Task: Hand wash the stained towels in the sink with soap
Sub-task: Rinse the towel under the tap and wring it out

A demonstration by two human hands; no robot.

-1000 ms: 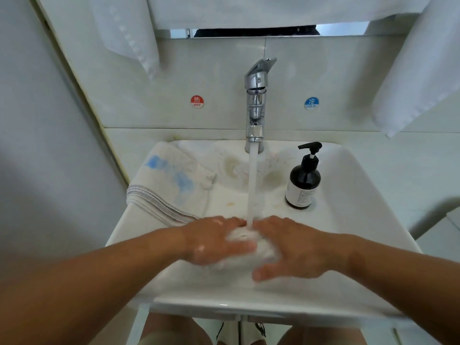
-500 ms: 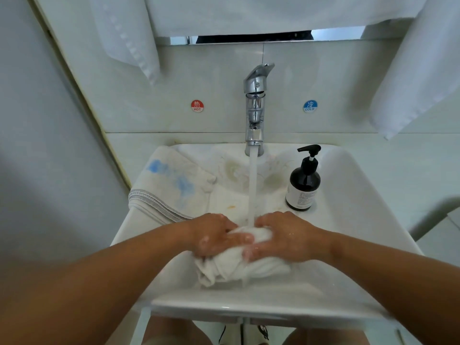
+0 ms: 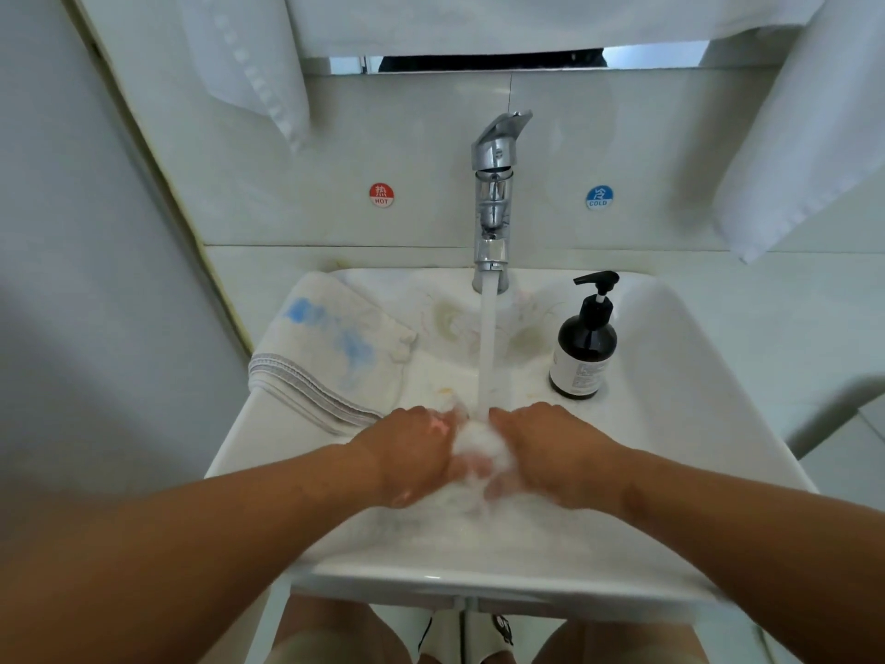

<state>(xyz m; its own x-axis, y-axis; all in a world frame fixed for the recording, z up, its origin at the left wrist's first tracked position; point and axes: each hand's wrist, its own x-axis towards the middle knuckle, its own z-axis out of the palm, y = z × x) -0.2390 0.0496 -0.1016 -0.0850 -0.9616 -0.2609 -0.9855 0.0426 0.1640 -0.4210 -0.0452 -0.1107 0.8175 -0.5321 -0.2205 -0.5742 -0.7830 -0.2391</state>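
Nearest, over the front rim of the white sink (image 3: 670, 376), the left hand (image 3: 412, 452) and right hand (image 3: 550, 452) are pressed close together, fingers curled inward round a wet towel (image 3: 479, 440) squeezed between them. The towel is a blurred white wad low in the basin. What shows of it is a narrow strip running front to back in the gap between the hands, with no clear end pointing anywhere. Half a second ago a loose fold of it hung out below the hands toward the front rim; now that fold is gathered in, and the hands sit closer together. The stream of water (image 3: 488, 347) falls straight onto the wad's far end. Beyond, a dark soap bottle (image 3: 582, 347) with a pump stands upright on the right of the basin, well apart from the hands. A stained towel (image 3: 330, 342) with blue marks lies folded over the left rim. Behind stands the chrome tap (image 3: 495, 198), between a red sticker (image 3: 381, 195) and a blue sticker (image 3: 599, 197) on the wall. White hanging towels (image 3: 804, 136) droop overhead.
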